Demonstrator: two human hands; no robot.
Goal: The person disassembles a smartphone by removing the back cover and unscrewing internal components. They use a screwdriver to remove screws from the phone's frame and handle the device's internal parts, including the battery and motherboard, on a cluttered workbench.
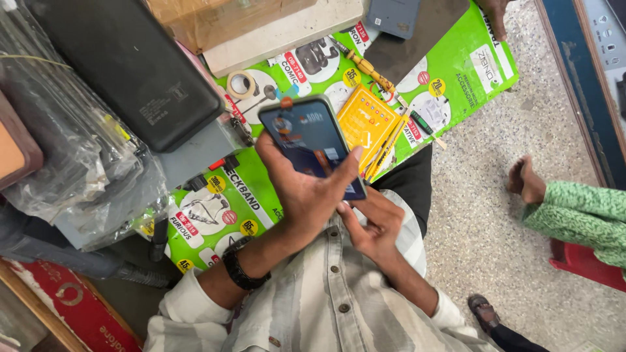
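A smartphone [306, 133] with a lit screen is held above the green printed mat [463, 72] on the worktable. My left hand [297, 189] wraps around the phone from below, thumb across the lower screen, a black watch on that wrist. Close against the phone's lower right edge, my right hand [372, 221] has its fingers curled under the phone. A yellow flat pack [365, 120] and thin yellow-handled tools [385, 146] lie on the mat just right of the phone.
A black flat case [130, 65] and crinkled plastic bags [72, 163] fill the left. A tape roll [241, 83] and a screwdriver [368, 68] lie on the mat. Another person's foot [525, 179] and green-clad leg [580, 218] are at the right on the speckled floor.
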